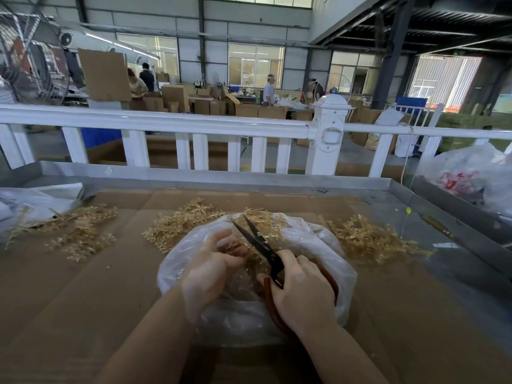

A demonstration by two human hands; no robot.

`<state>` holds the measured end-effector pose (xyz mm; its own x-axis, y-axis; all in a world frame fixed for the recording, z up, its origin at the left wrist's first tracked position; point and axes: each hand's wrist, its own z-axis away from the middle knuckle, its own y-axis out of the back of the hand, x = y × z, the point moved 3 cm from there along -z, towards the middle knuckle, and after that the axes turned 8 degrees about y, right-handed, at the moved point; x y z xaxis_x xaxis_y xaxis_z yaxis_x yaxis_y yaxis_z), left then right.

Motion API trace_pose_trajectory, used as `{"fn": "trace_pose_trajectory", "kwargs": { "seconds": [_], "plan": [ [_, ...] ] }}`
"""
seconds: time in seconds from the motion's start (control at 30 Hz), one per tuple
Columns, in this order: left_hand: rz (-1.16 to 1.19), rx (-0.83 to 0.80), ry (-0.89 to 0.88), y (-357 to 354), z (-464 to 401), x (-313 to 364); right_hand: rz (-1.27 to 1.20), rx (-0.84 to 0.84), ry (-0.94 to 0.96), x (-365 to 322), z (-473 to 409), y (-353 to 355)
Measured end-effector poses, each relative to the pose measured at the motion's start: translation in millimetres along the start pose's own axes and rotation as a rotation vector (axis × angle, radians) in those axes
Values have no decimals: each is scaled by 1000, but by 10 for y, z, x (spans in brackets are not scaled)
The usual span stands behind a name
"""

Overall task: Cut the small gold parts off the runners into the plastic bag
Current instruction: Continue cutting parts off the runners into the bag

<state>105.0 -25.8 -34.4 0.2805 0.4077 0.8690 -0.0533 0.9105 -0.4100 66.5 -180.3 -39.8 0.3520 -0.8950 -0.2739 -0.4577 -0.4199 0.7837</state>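
Note:
A clear plastic bag (318,245) lies open on the cardboard in front of me, with small gold parts inside. My left hand (210,270) is inside the bag mouth, fingers curled round a gold runner (235,249) that is partly hidden and blurred. My right hand (302,289) grips the red handles of black-bladed scissors (260,242). The blades are spread open and point up-left over the bag, just right of my left fingers.
Piles of gold runners lie on the cardboard at left (80,231), centre back (182,220) and right (371,239). Other plastic bags sit at the far left (33,200) and far right (471,176). A metal tray rim (221,176) and white railing (166,126) bound the table.

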Motion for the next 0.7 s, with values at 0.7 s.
{"fn": "trace_pose_trajectory", "kwargs": {
  "seconds": [0.7],
  "plan": [
    [-162, 246, -173, 66, -61, 11, -229, -215, -69, -49, -158, 195]
  ]
}}
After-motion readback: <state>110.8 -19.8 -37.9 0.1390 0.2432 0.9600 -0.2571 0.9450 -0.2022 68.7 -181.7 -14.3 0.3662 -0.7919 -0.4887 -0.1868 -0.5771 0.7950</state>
